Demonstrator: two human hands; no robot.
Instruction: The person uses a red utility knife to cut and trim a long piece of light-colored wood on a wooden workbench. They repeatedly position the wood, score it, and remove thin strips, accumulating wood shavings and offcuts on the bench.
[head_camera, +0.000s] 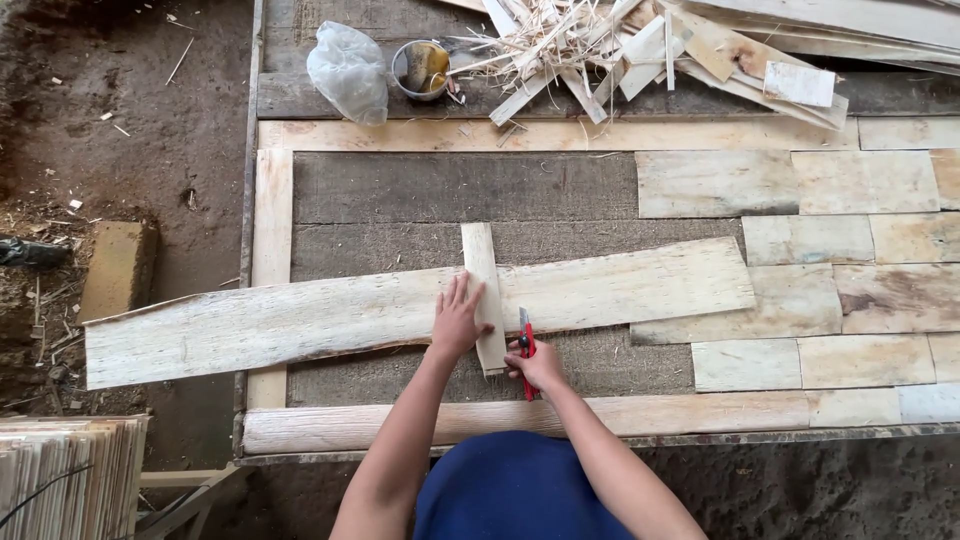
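A long sheet of pale wood veneer was seen to be thin, matt and rough-grained, with ragged edges. A narrow wooden strip laid across it was of the same pale, unfinished wood. The cutter was seen to have a red plastic body, somewhat glossy, and a bright metal blade. The bench was made of dark, weathered, coarse boards, partly covered with pale veneer pieces, matt and stained. A heap of splintered wood offcuts was noted, beside a crumpled translucent plastic bag and a dull metal tin. The ground was bare, rough earth.
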